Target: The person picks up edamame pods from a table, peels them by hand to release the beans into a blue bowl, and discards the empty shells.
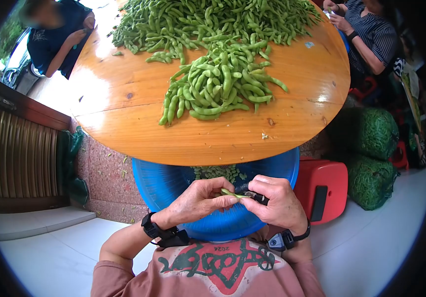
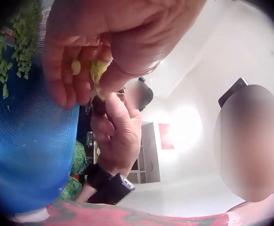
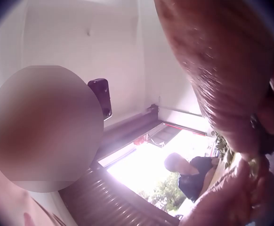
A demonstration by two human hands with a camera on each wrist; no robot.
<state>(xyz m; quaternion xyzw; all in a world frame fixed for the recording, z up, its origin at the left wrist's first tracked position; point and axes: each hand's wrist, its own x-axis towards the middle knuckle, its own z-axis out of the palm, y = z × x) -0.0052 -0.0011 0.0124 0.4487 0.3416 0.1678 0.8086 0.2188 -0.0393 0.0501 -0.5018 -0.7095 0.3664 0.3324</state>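
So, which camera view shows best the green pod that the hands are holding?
The head view: the pod lies whole between left hand and right hand. The left wrist view shows only yellow-green bits under fingers; the right wrist view barely shows it.

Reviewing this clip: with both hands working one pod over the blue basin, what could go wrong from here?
1. The right hand grips a small dark tool close to the left hand's fingertips on the pod; a slip might nick a finger.
2. The pod is held near the blue basin's middle, but freed beans could still bounce past its rim onto the floor.
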